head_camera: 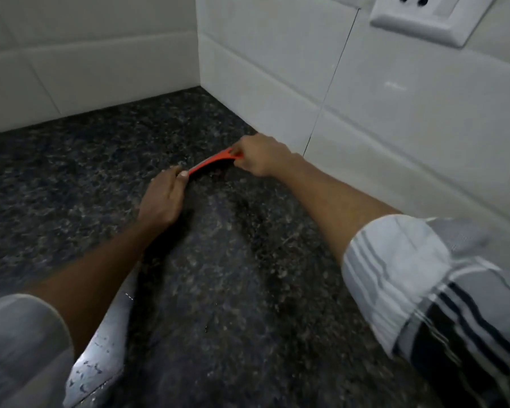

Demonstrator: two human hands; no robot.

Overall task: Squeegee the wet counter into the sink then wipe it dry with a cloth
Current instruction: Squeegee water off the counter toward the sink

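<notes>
Sleeves (401, 278) nearest, striped on right. Dark speckled table (233, 290), wet sink rim (100, 348) near left. White tiled walls (277, 69), socket (418, 16) far right. Left hand (162, 198) and right hand (262, 156) each pinch closed an end of orange squeegee (211, 161), far centre on table.

The squeegee (212, 163) lies on the counter (248, 290) between both hands' fingertips, the tiled wall (395, 113) just beyond the right fingers (236, 151).

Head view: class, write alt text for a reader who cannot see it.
Two hands, left hand and right hand, grip the ends of an orange squeegee on a dark speckled counter near the tiled wall. A wet metal sink edge shows lower left.
</notes>
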